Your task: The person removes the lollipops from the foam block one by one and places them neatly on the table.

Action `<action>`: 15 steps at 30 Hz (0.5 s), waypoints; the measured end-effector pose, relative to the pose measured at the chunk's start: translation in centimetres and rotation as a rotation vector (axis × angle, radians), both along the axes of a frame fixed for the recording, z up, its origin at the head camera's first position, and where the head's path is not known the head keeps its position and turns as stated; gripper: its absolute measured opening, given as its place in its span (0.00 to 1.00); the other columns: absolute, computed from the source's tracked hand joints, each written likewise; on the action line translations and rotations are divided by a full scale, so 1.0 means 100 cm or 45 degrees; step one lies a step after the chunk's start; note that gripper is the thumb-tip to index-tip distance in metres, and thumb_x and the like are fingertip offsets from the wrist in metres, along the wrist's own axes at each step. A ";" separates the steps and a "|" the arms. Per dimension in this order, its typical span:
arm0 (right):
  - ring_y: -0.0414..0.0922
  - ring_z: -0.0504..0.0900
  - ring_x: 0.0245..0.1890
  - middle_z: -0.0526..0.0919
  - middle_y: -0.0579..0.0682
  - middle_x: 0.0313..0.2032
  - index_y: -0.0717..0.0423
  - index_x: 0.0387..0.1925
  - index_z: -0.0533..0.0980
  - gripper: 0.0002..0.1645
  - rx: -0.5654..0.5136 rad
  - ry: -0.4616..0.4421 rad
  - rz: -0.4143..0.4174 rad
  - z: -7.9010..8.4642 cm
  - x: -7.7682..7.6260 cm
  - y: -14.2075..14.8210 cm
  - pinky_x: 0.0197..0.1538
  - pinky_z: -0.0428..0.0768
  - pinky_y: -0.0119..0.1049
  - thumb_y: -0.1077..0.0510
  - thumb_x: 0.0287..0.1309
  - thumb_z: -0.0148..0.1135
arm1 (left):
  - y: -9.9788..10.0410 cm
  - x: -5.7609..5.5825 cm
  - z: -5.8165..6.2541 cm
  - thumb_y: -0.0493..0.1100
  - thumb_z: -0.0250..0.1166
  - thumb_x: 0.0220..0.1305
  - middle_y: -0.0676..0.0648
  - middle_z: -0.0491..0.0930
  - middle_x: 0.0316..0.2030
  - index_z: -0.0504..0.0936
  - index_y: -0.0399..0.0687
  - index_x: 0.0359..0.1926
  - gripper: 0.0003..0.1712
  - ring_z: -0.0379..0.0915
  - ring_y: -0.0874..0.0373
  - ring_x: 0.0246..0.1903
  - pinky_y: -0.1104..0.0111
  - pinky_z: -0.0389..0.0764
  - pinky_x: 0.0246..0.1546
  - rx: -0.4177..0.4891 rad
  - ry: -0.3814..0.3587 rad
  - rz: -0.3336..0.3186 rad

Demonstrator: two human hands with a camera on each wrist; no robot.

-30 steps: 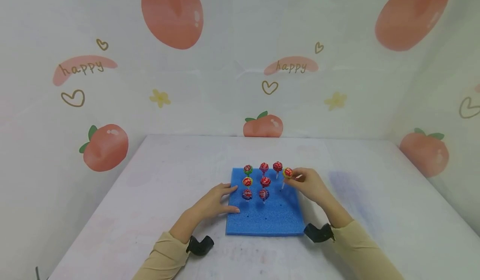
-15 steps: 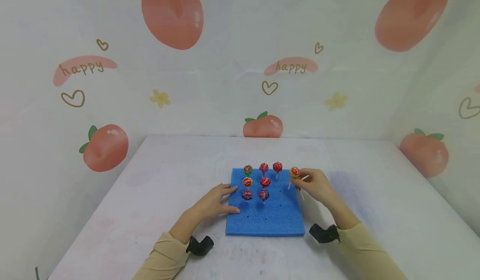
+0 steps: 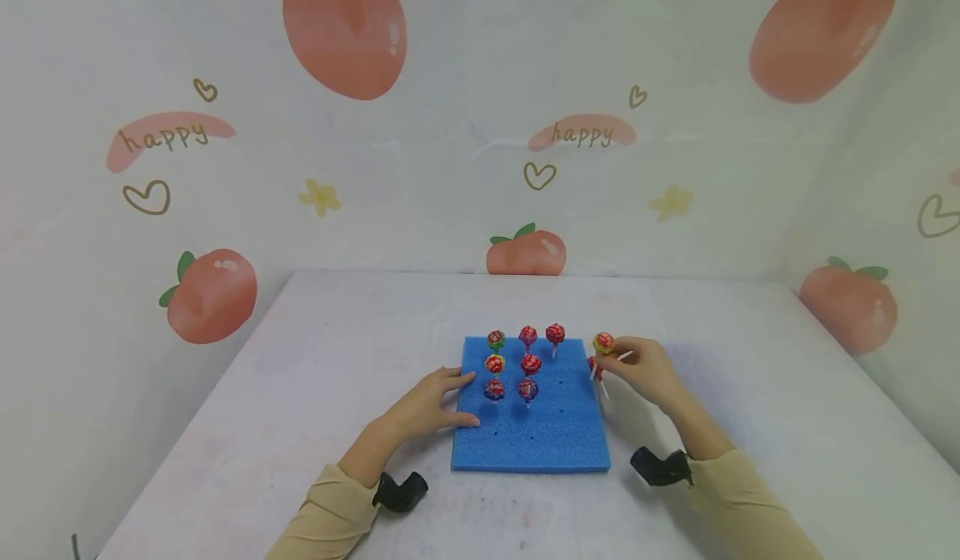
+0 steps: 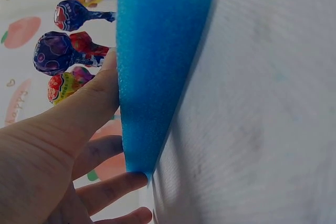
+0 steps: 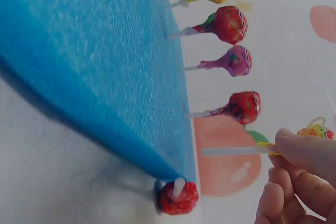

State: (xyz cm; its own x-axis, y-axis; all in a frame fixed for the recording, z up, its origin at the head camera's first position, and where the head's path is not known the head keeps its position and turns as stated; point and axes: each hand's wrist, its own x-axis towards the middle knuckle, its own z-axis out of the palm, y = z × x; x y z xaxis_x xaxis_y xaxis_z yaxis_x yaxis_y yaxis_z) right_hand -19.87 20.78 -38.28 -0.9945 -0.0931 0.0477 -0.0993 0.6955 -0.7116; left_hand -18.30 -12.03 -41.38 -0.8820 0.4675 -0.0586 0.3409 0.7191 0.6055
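A blue foam board (image 3: 532, 452) lies on the table, with several wrapped lollipops (image 3: 530, 364) standing upright in it on their sticks. My left hand (image 3: 429, 402) rests at the board's left edge, its thumb (image 4: 100, 93) touching the foam and its fingers extended along the side. Just past the board's right edge, my right hand (image 3: 637, 368) pinches a yellow-and-red lollipop (image 3: 603, 342) between thumb and fingers. The bare white stick (image 5: 231, 151) of that lollipop is free of the foam. Below it, a red lollipop (image 5: 178, 199) lies on the table beside the board.
Small holes (image 3: 562, 411) show in the front and right parts of the foam. The white table (image 3: 360, 318) extends around the board, backed by a white cloth (image 3: 450, 177) printed with fruit. A black wrist mount (image 3: 660, 467) sits on each forearm.
My right hand has carried the yellow-and-red lollipop rightward from above the foam to beyond its right edge. The red lollipop on the table has come into sight. My left hand stays put.
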 end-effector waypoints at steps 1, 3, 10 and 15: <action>0.46 0.78 0.34 0.82 0.63 0.41 0.66 0.42 0.79 0.19 0.000 -0.002 -0.005 0.001 0.000 0.001 0.31 0.75 0.30 0.54 0.56 0.64 | 0.000 0.000 0.000 0.54 0.69 0.52 0.33 0.63 0.65 0.67 0.40 0.65 0.42 0.54 0.35 0.67 0.44 0.61 0.64 0.000 0.000 -0.001; 0.47 0.78 0.35 0.82 0.63 0.41 0.66 0.42 0.79 0.19 0.005 -0.011 -0.017 0.001 0.001 0.003 0.31 0.75 0.30 0.54 0.56 0.64 | 0.000 0.000 0.000 0.54 0.69 0.52 0.33 0.63 0.65 0.67 0.40 0.65 0.42 0.54 0.34 0.67 0.44 0.61 0.65 0.001 0.000 -0.001; 0.50 0.80 0.37 0.82 0.64 0.42 0.67 0.41 0.79 0.20 0.020 0.006 -0.044 0.002 0.002 0.013 0.33 0.75 0.30 0.53 0.56 0.64 | 0.000 -0.001 -0.001 0.55 0.69 0.52 0.33 0.63 0.66 0.67 0.41 0.65 0.43 0.53 0.35 0.67 0.44 0.60 0.65 -0.011 0.001 0.004; 0.51 0.79 0.38 0.82 0.64 0.43 0.67 0.42 0.79 0.21 0.041 -0.022 -0.077 0.000 0.001 0.020 0.35 0.76 0.31 0.51 0.56 0.63 | 0.000 -0.001 -0.002 0.55 0.69 0.52 0.34 0.63 0.66 0.66 0.41 0.65 0.43 0.54 0.35 0.67 0.44 0.61 0.65 -0.022 0.001 0.006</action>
